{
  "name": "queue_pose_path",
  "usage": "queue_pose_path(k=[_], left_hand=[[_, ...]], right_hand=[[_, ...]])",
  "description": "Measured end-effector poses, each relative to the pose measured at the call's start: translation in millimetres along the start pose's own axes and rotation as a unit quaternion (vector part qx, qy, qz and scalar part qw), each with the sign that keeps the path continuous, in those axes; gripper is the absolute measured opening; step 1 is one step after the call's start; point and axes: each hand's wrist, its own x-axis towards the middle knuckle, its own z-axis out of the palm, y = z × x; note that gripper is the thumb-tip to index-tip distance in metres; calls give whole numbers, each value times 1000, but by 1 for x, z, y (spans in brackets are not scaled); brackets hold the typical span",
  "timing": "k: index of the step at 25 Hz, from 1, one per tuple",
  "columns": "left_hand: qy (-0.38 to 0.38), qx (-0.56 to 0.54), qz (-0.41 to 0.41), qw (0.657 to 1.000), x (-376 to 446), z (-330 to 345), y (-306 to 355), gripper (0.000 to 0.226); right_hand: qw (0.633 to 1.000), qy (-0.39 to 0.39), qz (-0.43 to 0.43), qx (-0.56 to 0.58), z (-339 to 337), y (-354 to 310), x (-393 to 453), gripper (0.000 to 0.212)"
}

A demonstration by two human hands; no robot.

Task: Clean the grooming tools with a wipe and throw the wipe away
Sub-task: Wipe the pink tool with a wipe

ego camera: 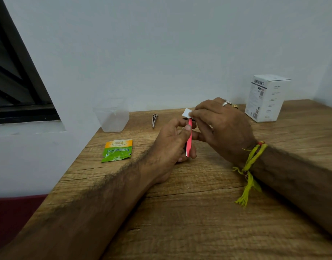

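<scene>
red tweezers [189, 140] stood upright above the wooden table [199, 212], gripped in my left hand [169, 147], while my right hand [220, 126] pinched a small white wipe [186, 112] at their top end

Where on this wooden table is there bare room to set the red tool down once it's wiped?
The near half of the wooden table, between the two forearms, is bare. There is also a bare strip between the green sachet and the left hand. It is crowded at the far edge: clear plastic cup, metal nail clipper, white box.
</scene>
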Motion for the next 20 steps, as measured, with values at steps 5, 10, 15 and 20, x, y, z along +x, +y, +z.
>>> queue_pose_path(k=[5,10,15,20], left_hand=[[-11,11,3,1000,0,0,0,15],[-22,-2,-11,1000,1,-1,0,16],[-10,-32,-27,999,1,-2,2,16],[-4,-58,-43,997,1,-3,2,22]], right_hand=[[994,-3,81,67,4,4,-3,17],[975,71,156,143,1,13,-7,10],[971,85,157,160,-2,2,-10,11],[980,41,115,155,1,-5,-12,13]])
